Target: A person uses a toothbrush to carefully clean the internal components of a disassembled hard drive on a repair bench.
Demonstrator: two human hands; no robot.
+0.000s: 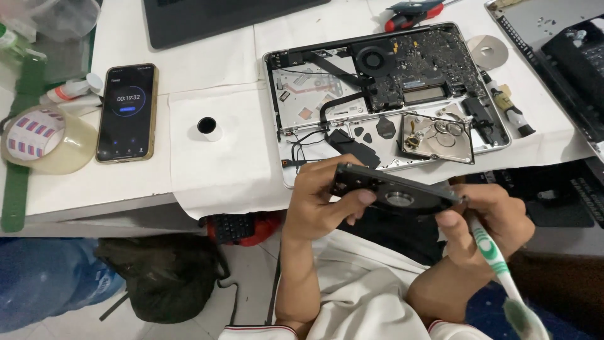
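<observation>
In the head view, at lower centre of the frame, the left hand (318, 201) grips the left end of a flat black rectangular optical drive (393, 194), thumb pressed on its upper face, while the right hand (494, 220) pinches the drive's right end and is also closed around a green-and-white plastic toothbrush (503, 271) whose bristled head points toward the lower right corner. The drive is held in the air just in front of the white counter (207, 170). Above it, at centre right, lies an opened silver laptop base (384, 94) with its dark circuit board exposed and an uncovered silver hard disk (438, 138) resting on it. At the left lie a black smartphone (127, 112) and a roll of clear tape (47, 138).
</observation>
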